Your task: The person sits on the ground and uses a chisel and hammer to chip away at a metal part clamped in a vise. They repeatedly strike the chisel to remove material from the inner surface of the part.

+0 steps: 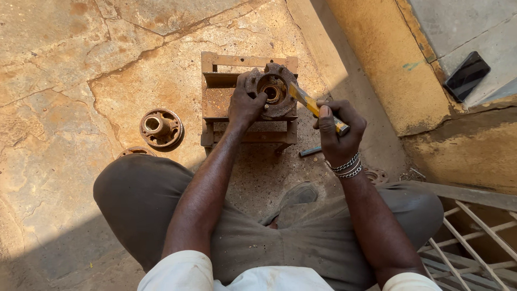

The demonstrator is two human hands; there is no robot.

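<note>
Nearest the camera, white sleeves (177,272) and grey trousers (301,237) are being seen, with the knees spread apart and a worn shoe (299,194) tucked between them on the stone floor (54,108). Just beyond the right knee, the right hand (338,129) is being kept clenched around the handle of a yellow-handled tool (312,106), with silver bracelets (347,166) worn on its wrist. The tool is being held slanted up and to the left, and its tip is being pressed into the middle of a rusty wheel hub (276,89). The hub is being steadied on its left side by the left hand (245,105), whose fingers (252,86) are being curled over its rim. The hub is being propped, tilted, on a rusty metal stand (215,81) in the middle of the scene. A short metal rod (311,152) is being left on the floor near the right hand. To the left, a second rusty hub (160,127) is being left lying flat, well apart from the stand. Far right, a dark phone (466,76) is being rested on a raised ledge (409,64).
</note>
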